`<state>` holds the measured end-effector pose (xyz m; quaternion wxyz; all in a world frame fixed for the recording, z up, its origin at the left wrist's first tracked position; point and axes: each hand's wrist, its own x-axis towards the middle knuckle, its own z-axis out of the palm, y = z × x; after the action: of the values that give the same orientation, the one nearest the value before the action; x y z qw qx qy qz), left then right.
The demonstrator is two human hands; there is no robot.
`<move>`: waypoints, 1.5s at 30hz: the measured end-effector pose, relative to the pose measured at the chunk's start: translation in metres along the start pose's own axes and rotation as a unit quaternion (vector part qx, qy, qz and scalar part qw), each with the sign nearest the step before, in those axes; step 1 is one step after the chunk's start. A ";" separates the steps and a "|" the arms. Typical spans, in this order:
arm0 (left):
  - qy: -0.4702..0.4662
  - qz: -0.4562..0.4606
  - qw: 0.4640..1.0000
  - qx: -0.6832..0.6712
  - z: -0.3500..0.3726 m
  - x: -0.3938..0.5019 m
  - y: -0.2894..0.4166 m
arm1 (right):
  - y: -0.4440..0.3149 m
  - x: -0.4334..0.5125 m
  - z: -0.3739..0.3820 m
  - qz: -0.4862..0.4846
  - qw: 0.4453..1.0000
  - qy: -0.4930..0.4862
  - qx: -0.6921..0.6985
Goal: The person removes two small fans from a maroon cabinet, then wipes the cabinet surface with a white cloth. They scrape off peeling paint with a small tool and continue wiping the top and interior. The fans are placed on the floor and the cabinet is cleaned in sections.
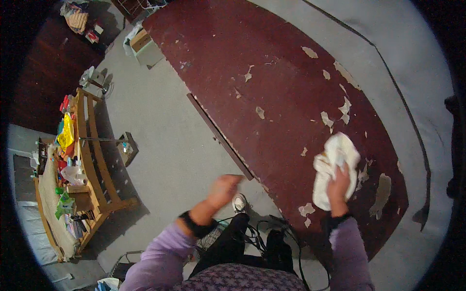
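My right hand [339, 185] presses on a folded, pale cloth [324, 198], its fingers closed on part of it. The cloth touches or hovers just over a dark red painted surface [284, 109] with peeled, pale patches; which of the two is not plain. My left hand [225, 189] is in the air near the edge of the red surface, holding nothing that I can see. It is blurred, and its fingers look partly curled. A long brown strip [218, 136] runs along the near edge of that surface, just beyond the left hand.
At the left, a wooden bench [98, 152] bears bags and other items. A dustpan with a long handle [127, 149] lies on the grey floor. An open box [149, 52] stands at the top. Black cables [300, 254] hang around my legs, beside a wire basket [209, 236].
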<state>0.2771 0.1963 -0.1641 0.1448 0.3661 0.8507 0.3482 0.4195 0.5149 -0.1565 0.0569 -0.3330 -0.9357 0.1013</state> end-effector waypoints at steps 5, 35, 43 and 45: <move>0.167 -0.341 0.918 -0.116 -0.078 -0.130 -0.078 | -0.097 0.022 0.025 -0.026 1.000 0.000 0.018; 0.394 -0.485 0.737 -0.257 -0.065 -0.372 -0.025 | -0.140 -0.049 0.042 -0.288 0.942 -0.013 0.171; 0.375 -0.423 0.795 -0.219 -0.120 -0.310 -0.035 | -0.051 -0.047 -0.005 -0.015 0.825 -0.218 0.521; 0.372 -0.424 0.797 -0.216 -0.121 -0.302 -0.034 | 0.008 -0.045 -0.026 0.046 0.894 -0.067 0.440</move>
<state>0.4071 -0.0981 -0.1037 0.0256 -0.2301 0.8118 0.5361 0.4634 0.4962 -0.1351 0.1298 -0.3093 -0.7809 0.5270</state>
